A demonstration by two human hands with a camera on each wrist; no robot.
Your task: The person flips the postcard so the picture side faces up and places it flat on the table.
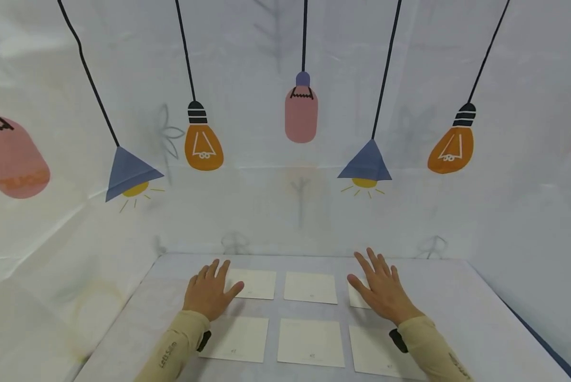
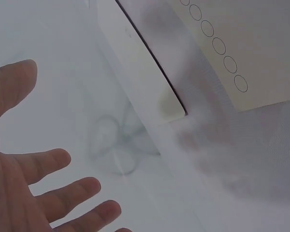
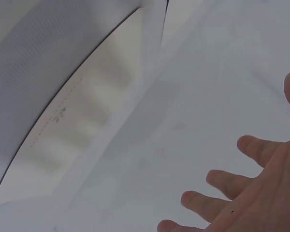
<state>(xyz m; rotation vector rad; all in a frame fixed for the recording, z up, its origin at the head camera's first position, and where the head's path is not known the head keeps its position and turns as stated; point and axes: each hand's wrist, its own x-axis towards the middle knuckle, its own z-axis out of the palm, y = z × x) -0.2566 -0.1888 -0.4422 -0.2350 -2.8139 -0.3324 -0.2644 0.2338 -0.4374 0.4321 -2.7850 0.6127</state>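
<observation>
Cream paper cards lie in two rows on a pale table. My left hand (image 1: pixel 209 291) is over the left side, fingers spread and holding nothing, partly covering the far-left card (image 1: pixel 254 285). On the other side my right hand (image 1: pixel 380 291) is also spread with nothing in it, hiding much of the far-right card (image 1: pixel 357 298). Between the hands are the far-middle card (image 1: pixel 310 287) and the near-middle card (image 1: pixel 310 342). The near-left card (image 1: pixel 239 339) and near-right card (image 1: pixel 373 353) are close to the sleeves. Printed circles run along one card (image 2: pixel 266 53) in the left wrist view.
White sheeting (image 1: pixel 247 212) printed with hanging lamps and bulbs rises behind the table (image 1: pixel 147 307) and along both sides. Each wrist wears a dark band, such as the left band (image 1: pixel 203 340), below a beige sleeve (image 1: pixel 175 345).
</observation>
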